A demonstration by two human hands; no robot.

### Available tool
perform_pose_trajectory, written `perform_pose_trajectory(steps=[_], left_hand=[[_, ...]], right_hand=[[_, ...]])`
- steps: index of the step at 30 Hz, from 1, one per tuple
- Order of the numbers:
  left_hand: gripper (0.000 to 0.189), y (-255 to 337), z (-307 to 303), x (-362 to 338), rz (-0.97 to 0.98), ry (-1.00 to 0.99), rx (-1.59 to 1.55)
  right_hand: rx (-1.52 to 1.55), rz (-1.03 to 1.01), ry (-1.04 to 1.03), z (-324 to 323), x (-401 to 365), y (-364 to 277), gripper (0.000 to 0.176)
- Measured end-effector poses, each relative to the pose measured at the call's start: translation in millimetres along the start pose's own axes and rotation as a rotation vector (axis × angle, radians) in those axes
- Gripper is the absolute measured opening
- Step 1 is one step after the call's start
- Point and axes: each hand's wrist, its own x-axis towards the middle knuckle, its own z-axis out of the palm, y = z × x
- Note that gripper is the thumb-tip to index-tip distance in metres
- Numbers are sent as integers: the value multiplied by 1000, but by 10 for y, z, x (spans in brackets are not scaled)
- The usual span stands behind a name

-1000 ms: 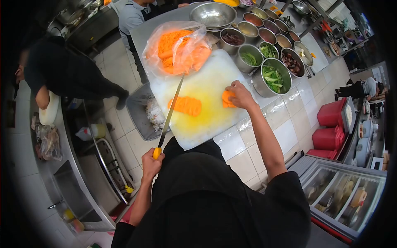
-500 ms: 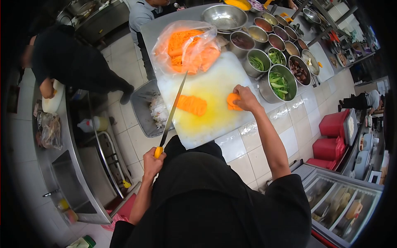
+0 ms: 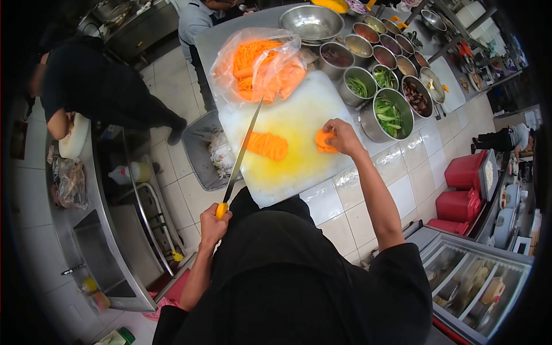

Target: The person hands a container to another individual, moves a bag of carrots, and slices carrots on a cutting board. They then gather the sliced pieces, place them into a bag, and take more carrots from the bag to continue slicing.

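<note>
My left hand [image 3: 213,225] is closed around the yellow handle of a long kitchen knife [image 3: 245,148], whose blade points up along the left side of the white cutting board [image 3: 310,103]. Beside the blade lies a row of overlapping carrot slices [image 3: 265,146] on the yellow-stained part of the board. At the board's right, my right hand [image 3: 342,138] has its fingertips closed on a small stack of carrot slices [image 3: 325,141]. At the board's far end sits a clear plastic bag [image 3: 259,63] of shredded and whole carrots.
Several metal containers, one with cut greens [image 3: 388,118], stand right of the board. A large steel bowl [image 3: 311,24] is behind them. A grey bin [image 3: 201,150] with scraps is on the floor at left. A person in black [image 3: 92,86] works at the left counter.
Both my hands and the knife stay almost where they were. The person at the left has shifted an arm over the pale item on the counter.
</note>
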Motion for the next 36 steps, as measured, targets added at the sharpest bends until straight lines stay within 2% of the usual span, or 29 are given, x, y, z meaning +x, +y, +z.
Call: perform_pose_trajectory(steps=[3,6,14,18,20,21,23,24,27,29,30,32,36], left_hand=[[21,38,-9,3,-3,1,10],[22,23,-6,1,-3,1,24],[22,32,-12,-1,0,8,31],[22,19,-11,-6,-8,8,19],[22,19,-11,-5,-8,12,4],[20,28,-22,-3,-39,-17,12],[19,39,-26,3,-71,-46,21],[19,47,-18,7,-63,-40,14],[20,-3,4,22,-25,-6,4],[22,-4,5,22,6,20,-1],[22,24,-4,18,4,22,-2],[22,30,-3,14,1,23,-3],[21,-36,12,7,-22,23,-16]], right_hand=[[26,6,19,24,-16,26,38],[-99,-12,33,30,1,67,40],[-115,-35,31,8,-47,-41,33],[-124,2,-21,-58,-41,-76,32],[145,114,-137,-95,26,-24,30],[145,114,-137,-89,58,-8,30],[289,-46,-77,-64,102,-63,29],[291,-46,-78,-44,121,-91,29],[434,-53,-156,76,208,-260,31],[501,-214,-333,287,318,-268,32],[501,-214,-333,360,344,-315,32],[223,-217,-500,470,349,-528,32],[91,-190,-501,681,371,-604,30]])
